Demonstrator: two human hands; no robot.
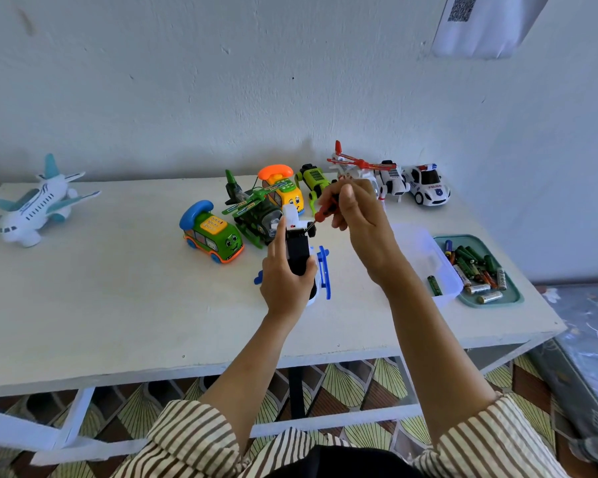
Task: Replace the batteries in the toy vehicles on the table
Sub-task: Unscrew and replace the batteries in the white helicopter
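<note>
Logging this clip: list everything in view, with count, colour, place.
table: one, white
plane: one, white, far left
green bus: one, centre
yellow bus: one, back row
green helicopter: one, between buses
lime toy: one, back row
red helicopter: one, back row
white toy: one, beside police car
police car: one, white, back right
box: one, clear, right
tray: one, teal, far right
batteries: many, mixed colours, in tray; one in box
blue-white toy: one, in left hand
screwdriver: one, red handle, right hand
left hand: one, grips blue-white toy
right hand: one, holds screwdriver
</note>
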